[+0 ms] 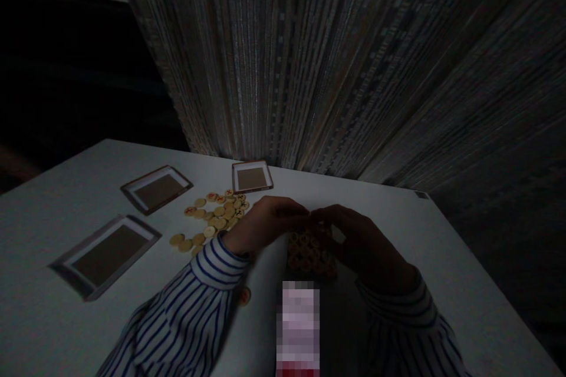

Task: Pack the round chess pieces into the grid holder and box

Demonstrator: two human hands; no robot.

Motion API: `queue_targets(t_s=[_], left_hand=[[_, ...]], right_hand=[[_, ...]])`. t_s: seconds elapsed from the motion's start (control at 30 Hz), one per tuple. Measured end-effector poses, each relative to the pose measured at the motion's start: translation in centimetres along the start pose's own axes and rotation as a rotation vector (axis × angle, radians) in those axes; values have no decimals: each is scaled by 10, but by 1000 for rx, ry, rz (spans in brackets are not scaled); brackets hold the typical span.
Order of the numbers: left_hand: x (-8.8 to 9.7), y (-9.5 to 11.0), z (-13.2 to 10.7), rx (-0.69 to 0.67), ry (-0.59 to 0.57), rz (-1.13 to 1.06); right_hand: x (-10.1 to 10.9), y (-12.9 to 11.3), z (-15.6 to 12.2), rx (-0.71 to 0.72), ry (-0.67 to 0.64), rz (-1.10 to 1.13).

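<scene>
My left hand and my right hand meet at the fingertips above a block of round wooden xiangqi pieces set in close rows. The fingers of both hands are bent and pinched; in the dim light I cannot make out what lies between them. Part of the block is hidden under my right hand, and its container does not show plainly. Beside my left wrist lies a loose heap of xiangqi pieces, some with red or dark marks. One single piece rests near my left sleeve.
On the white table are three shallow framed trays: one at the back, one at the left and one nearer me. A string curtain hangs along the far edge. A pixelated patch covers the front middle.
</scene>
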State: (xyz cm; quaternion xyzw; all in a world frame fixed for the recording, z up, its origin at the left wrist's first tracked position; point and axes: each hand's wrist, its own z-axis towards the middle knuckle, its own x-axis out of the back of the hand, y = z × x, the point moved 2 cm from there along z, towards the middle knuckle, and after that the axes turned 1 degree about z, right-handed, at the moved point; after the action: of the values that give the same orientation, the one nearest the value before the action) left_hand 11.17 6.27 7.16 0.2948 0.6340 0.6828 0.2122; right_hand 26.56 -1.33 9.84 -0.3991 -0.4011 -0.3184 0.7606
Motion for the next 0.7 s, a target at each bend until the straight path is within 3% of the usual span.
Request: queue_targets(t_s=[0.27,0.5,0.7], left_hand=[[8,0,-1,25,-39,109],[31,1,-12,-21,-87,441],[26,0,-14,-12,-118,678]], right_hand=[[-5,8,-4,6,-55,-48],[-1,9,-5,-70,-158,-76],[-4,16,-8,-118,-229,-94]])
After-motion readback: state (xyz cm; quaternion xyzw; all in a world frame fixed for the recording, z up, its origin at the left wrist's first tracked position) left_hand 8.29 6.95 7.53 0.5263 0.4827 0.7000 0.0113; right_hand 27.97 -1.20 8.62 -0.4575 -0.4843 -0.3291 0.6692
